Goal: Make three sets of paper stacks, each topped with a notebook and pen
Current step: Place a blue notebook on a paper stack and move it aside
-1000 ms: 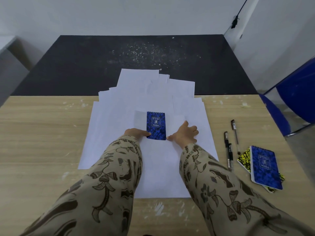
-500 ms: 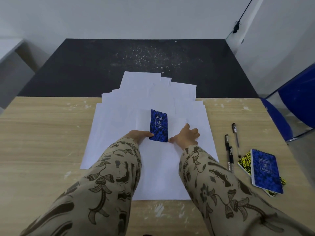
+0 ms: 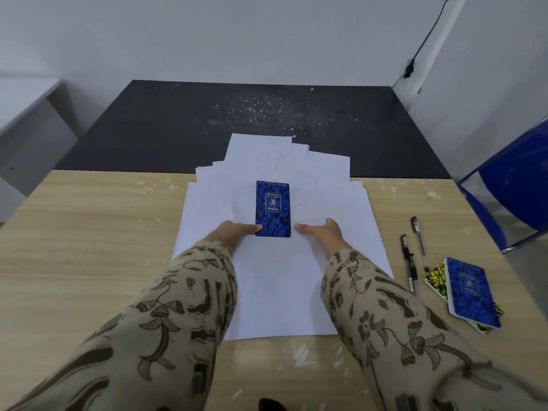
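A loose spread of white paper sheets point(image 3: 326, 203) covers the middle of the wooden table point(image 3: 89, 232). On it lies a small blue spiral notebook point(image 3: 273, 207). My left hand point(image 3: 237, 232) holds the notebook's lower left corner, thumb on the cover. My right hand point(image 3: 323, 232) rests flat on the paper just right of the notebook, apart from it, fingers extended. Two black pens point(image 3: 409, 262) lie on the table to the right of the sheets. Further right, a second blue notebook point(image 3: 471, 292) lies on top of a yellow-black notebook point(image 3: 436, 280).
A black tabletop point(image 3: 178, 129) adjoins the far edge of the wooden table, and some sheets overhang it. A blue chair point(image 3: 516, 197) stands at the right. White walls and a cable are behind.
The notebook has shifted slightly away from me and now lies straight on the paper. My right hand has let go of its edge and lies beside it.
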